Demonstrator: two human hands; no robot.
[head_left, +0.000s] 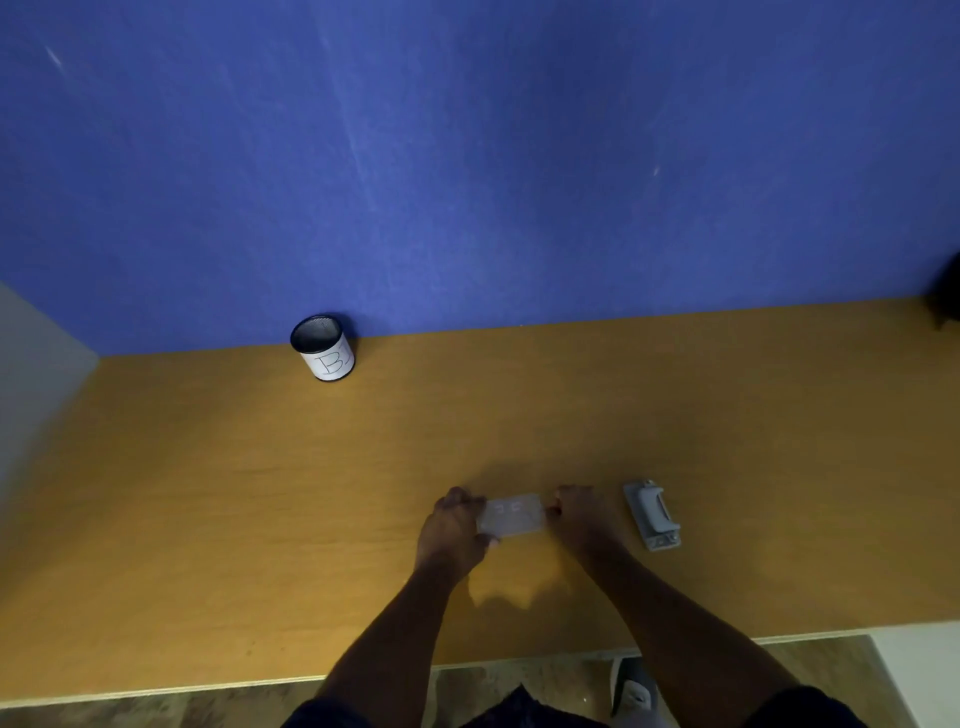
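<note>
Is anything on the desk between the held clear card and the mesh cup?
Nothing visible: only bare desk lies between the clear card and the mesh cup. The hole punch sits off to the right.

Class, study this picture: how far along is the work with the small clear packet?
Done: little that shows; the grey punch lies untouched on the desk. In hand: the left hand and right hand pinch the clear packet by its ends. Left: probably placing it, perhaps in the mesh cup marked B.

left hand (451, 525) + right hand (584, 517) pinch clear packet (511, 514) ends | hole punch (652, 514) right | mesh cup (323, 347) far-left
</note>
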